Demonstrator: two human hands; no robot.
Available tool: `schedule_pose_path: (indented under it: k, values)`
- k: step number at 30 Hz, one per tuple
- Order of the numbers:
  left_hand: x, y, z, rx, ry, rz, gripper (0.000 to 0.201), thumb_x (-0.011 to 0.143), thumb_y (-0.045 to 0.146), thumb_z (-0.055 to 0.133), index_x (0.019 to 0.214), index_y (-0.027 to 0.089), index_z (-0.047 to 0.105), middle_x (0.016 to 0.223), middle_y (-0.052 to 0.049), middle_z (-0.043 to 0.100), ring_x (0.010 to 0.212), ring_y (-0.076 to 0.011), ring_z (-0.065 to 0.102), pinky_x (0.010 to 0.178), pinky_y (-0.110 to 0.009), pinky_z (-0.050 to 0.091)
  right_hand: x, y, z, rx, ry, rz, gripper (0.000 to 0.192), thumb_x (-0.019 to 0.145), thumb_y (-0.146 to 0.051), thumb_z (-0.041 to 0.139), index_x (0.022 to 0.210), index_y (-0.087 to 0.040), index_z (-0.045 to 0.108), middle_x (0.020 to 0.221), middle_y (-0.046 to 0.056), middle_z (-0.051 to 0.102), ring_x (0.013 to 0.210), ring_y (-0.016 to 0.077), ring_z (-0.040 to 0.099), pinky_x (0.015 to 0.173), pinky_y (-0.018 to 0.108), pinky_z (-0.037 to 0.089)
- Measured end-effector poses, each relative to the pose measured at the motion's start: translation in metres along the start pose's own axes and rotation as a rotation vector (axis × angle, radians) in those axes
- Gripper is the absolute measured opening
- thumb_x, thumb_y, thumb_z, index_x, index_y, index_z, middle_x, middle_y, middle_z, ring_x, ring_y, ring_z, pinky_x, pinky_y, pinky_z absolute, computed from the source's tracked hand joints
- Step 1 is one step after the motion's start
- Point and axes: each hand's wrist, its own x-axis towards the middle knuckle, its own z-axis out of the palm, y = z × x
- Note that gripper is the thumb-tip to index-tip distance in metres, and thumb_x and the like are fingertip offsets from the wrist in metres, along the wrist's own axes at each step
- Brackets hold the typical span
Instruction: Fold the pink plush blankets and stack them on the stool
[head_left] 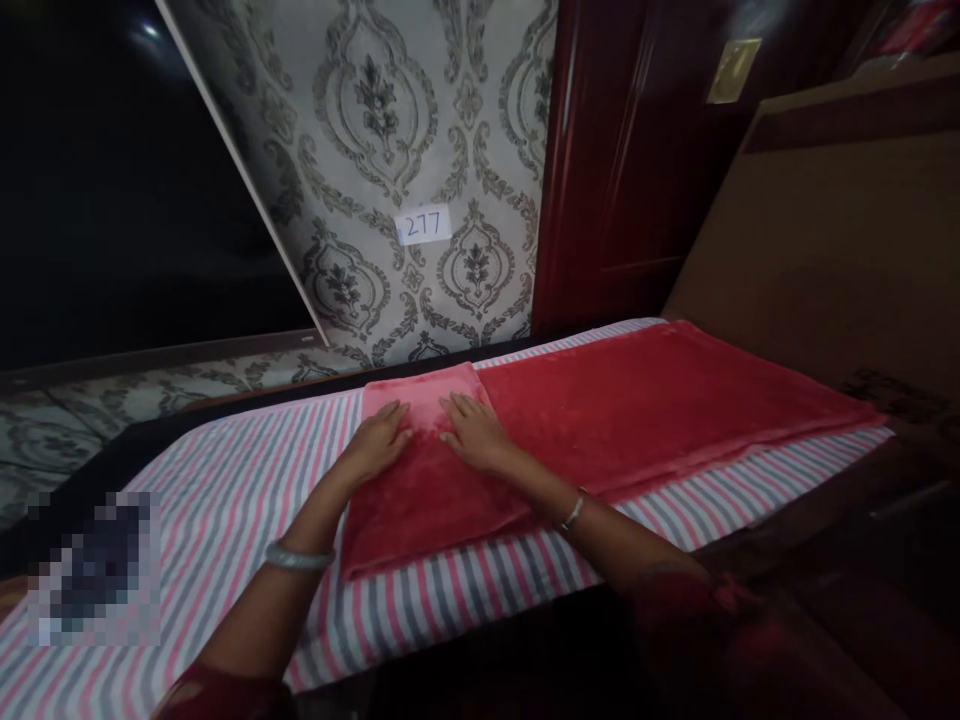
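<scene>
A plush red blanket lies lengthwise over a striped cloth, with its left end folded over on itself. On that folded part my left hand rests flat near the left edge, its fingers stretched out. Close beside it, my right hand also lies flat on the fold with fingers spread. Neither hand grips anything. The fabric looks lighter pink near the far edge, around my fingertips. Whatever lies between the folded layers is hidden.
A large dark screen stands at the back left. Behind the table is patterned wallpaper with a paper label reading 277. A dark red door and a big cardboard box border the right side. A blurred-out patch covers the lower left.
</scene>
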Motion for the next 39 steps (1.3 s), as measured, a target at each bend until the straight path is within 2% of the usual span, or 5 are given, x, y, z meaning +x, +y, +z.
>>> schedule_pose_path:
  k: [9,14,19,30,39]
  values:
    - [0.014,0.010,0.069,0.293,0.130,-0.085,0.060,0.101,0.047,0.039,0.155,0.022,0.038,0.161,-0.016,0.035,0.149,-0.0382,0.030,0.115,-0.067,0.024,0.001,0.032,0.033,-0.051,-0.123,0.117,0.071,0.101,-0.053,0.042,0.159,-0.013,0.029,0.166,0.015,0.018,0.154,0.0282,0.013,0.122,0.052,0.011]
    - [0.014,0.006,0.070,0.296,0.166,-0.071,0.059,0.100,0.046,0.043,0.154,0.022,0.041,0.160,-0.016,0.038,0.147,-0.0393,0.033,0.114,-0.068,0.026,0.047,0.020,0.005,-0.056,-0.105,0.139,0.052,0.104,-0.042,0.036,0.150,-0.019,0.046,0.154,0.015,0.047,0.144,0.0305,0.038,0.118,0.057,0.020]
    - [0.010,0.008,0.073,0.272,0.180,-0.068,0.060,0.099,0.046,0.043,0.154,0.023,0.041,0.160,-0.016,0.038,0.147,-0.0395,0.033,0.114,-0.068,0.025,0.092,0.024,0.018,-0.079,-0.016,0.112,0.054,0.104,-0.041,0.035,0.155,-0.024,0.038,0.163,0.009,0.032,0.152,0.0292,0.020,0.120,0.058,0.015]
    - [0.064,-0.008,0.028,0.077,0.025,-0.188,0.055,0.102,0.044,0.033,0.148,0.017,0.046,0.157,-0.016,0.043,0.146,-0.0284,0.038,0.116,-0.051,0.033,0.090,0.047,0.055,-0.091,0.022,0.165,0.058,0.106,-0.047,0.032,0.154,-0.016,0.039,0.162,0.015,0.033,0.152,0.0305,0.022,0.117,0.062,0.019]
    - [0.095,-0.037,0.063,0.060,0.016,-0.372,0.075,0.099,0.055,0.028,0.157,0.008,0.028,0.164,-0.022,0.025,0.153,-0.0334,0.021,0.119,-0.061,0.020,0.093,0.054,0.056,-0.064,-0.014,0.182,0.059,0.105,-0.048,0.033,0.155,-0.016,0.038,0.162,0.013,0.032,0.152,0.0297,0.022,0.119,0.059,0.016]
